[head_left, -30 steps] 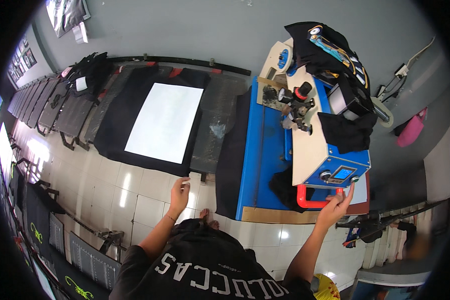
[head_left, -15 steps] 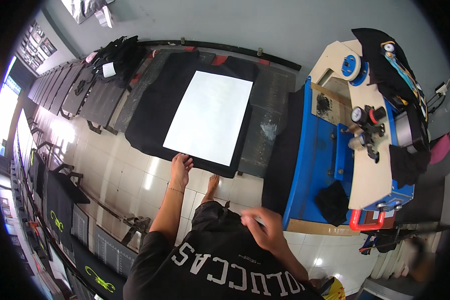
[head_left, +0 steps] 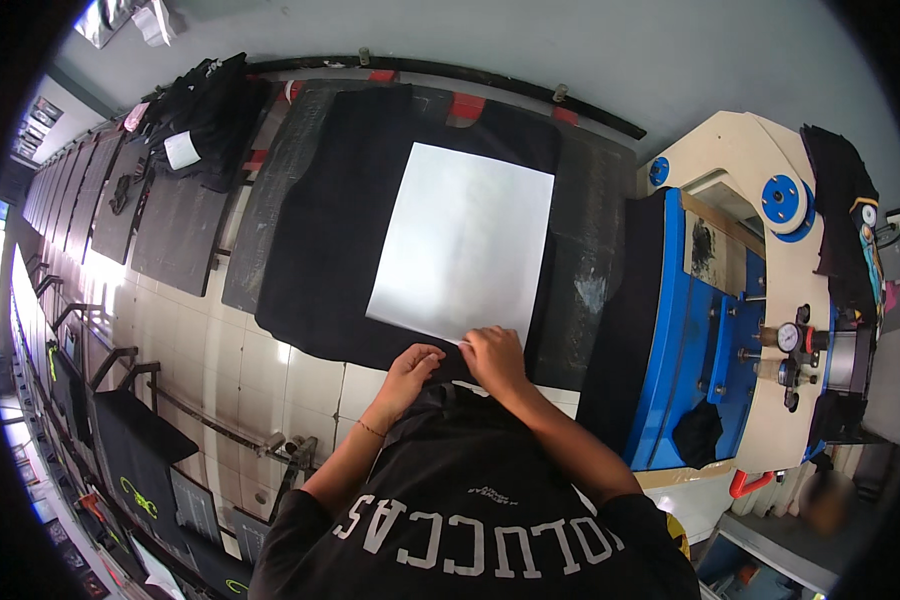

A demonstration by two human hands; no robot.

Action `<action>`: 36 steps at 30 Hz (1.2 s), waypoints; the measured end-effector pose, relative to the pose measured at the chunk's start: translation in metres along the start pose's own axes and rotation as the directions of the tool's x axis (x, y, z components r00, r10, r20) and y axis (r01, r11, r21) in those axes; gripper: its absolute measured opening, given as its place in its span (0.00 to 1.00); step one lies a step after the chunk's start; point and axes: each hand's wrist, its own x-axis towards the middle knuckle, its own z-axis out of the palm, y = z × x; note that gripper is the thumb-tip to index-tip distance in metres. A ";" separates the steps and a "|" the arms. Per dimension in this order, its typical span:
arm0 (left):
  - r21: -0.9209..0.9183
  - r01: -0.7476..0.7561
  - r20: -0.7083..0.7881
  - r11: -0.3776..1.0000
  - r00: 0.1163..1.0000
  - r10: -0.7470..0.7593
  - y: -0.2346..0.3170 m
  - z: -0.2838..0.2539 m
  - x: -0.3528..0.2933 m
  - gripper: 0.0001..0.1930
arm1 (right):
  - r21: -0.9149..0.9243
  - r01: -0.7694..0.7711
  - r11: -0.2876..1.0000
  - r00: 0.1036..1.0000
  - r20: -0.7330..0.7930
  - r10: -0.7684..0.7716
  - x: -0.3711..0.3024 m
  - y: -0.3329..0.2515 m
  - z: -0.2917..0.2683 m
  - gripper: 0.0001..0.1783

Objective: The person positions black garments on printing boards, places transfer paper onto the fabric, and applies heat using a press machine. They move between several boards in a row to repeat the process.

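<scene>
A black T-shirt lies spread over a dark flat board, its hem toward me. On top of it rests a blank white sheet, slightly slanted. My right hand is closed at the sheet's near edge, thumb and fingers pinching that edge. Just left of it, my left hand is closed too, fingertips pressed together over the shirt's hem below the sheet. What lies between the left fingertips, if anything, is too small to make out.
To the right stands a blue and cream press machine with gauges and a red handle. Black cloth hangs beside it. Dark garments are piled at the back left. A rack with printed black shirts runs along the lower left.
My right hand has come up from in front of my body to the sheet's near edge. My left hand has shifted right and nearer to me. The view has shifted, too.
</scene>
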 end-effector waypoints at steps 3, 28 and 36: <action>0.263 -0.077 0.107 0.962 0.993 0.050 0.016 -0.014 0.017 0.14 | -0.022 -0.098 0.995 0.995 0.012 0.098 0.031 0.008 -0.026 0.10; 0.541 -0.237 0.416 0.807 0.909 -0.012 0.309 0.043 0.377 0.31 | -0.416 -0.285 0.864 0.832 -0.554 0.008 0.414 0.154 -0.252 0.12; 0.404 -0.667 0.300 0.625 0.743 0.598 0.330 0.058 0.383 0.28 | -0.558 -0.040 0.829 0.670 -0.631 -0.392 0.360 0.062 -0.312 0.08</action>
